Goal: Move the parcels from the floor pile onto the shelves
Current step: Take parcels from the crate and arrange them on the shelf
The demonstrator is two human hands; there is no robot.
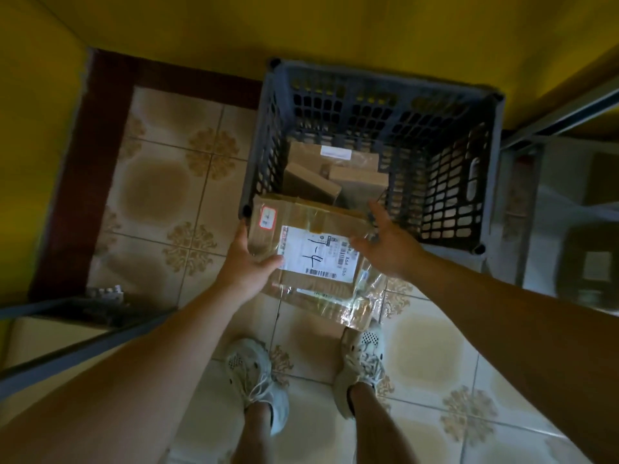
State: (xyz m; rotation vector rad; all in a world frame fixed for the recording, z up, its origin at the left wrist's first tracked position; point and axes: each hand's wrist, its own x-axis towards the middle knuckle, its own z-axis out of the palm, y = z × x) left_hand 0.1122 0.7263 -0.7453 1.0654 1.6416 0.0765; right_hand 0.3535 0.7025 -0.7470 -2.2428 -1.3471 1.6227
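Note:
A flat brown cardboard parcel (311, 249) with a white shipping label and loose clear tape is held above the floor, in front of a dark plastic crate (435, 135). My left hand (246, 259) grips the parcel's left edge, thumb on the label. My right hand (390, 244) hovers over the parcel's right edge with fingers spread, holding nothing. Inside the crate lie several more brown parcels (331, 175).
Metal shelf frames stand at the left (83, 333) and at the right (522, 209), the right one holding boxes. A yellow wall (301, 25) rises behind the crate. My two feet in pale shoes (248, 373) stand on the patterned tile floor.

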